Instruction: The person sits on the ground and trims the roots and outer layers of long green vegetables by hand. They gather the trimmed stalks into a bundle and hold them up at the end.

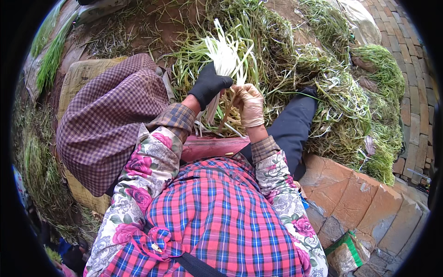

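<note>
My left hand [207, 85], in a black knit glove, grips a bunch of pale, white-stalked leafy greens [223, 57]. The white ends fan out away from me, and paler strands hang below the fist. Close beside it, my right hand [250, 105] wears a thin, cream-coloured rubber glove. Its fingers are pinched at the near side of the bunch, on a limp brownish leaf [226, 112] that dangles toward my lap. The exact fingertip contact is partly hidden. Under both hands lies a heap of loose green and yellowed leaves [188, 60].
Trimmed leaves pile up [332, 104] on the right around my dark-trousered leg [290, 121]. At left, checked cloth [114, 121] covers a rounded form beside a yellowish sack [81, 74]. Flattened cardboard [349, 190] and a green-and-white packet [347, 252] lie lower right, with brick paving [412, 104] beyond.
</note>
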A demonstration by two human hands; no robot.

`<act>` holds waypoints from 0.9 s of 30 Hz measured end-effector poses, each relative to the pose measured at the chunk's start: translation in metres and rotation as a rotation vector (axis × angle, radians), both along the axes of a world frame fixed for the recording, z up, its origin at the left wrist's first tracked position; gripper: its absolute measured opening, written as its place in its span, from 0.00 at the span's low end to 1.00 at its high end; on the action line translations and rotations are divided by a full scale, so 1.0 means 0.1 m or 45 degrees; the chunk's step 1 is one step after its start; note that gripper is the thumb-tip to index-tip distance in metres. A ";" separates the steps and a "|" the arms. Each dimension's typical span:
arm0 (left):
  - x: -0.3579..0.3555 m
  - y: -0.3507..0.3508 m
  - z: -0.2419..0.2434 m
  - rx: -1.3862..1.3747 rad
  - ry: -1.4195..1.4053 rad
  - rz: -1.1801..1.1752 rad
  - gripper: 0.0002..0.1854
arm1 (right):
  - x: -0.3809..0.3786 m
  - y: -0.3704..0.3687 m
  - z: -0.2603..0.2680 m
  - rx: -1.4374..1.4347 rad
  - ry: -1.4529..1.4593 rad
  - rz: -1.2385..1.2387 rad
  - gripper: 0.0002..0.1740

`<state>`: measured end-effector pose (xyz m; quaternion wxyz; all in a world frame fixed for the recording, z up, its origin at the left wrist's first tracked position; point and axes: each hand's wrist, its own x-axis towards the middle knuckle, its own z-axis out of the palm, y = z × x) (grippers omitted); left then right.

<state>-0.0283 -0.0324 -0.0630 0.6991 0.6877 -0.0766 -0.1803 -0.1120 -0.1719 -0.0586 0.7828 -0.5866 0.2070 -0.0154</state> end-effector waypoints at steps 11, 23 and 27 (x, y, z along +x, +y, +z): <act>0.07 0.05 -0.07 0.146 0.192 -0.101 0.18 | 0.06 -0.34 0.46 -0.443 -0.085 -0.053 0.07; -0.01 -0.04 0.11 -0.214 0.088 0.096 0.13 | -0.02 -0.03 -0.06 0.095 -0.067 0.187 0.06; 0.13 0.12 0.21 -0.321 0.164 0.032 0.12 | -0.18 0.08 -0.10 -0.377 0.025 0.550 0.07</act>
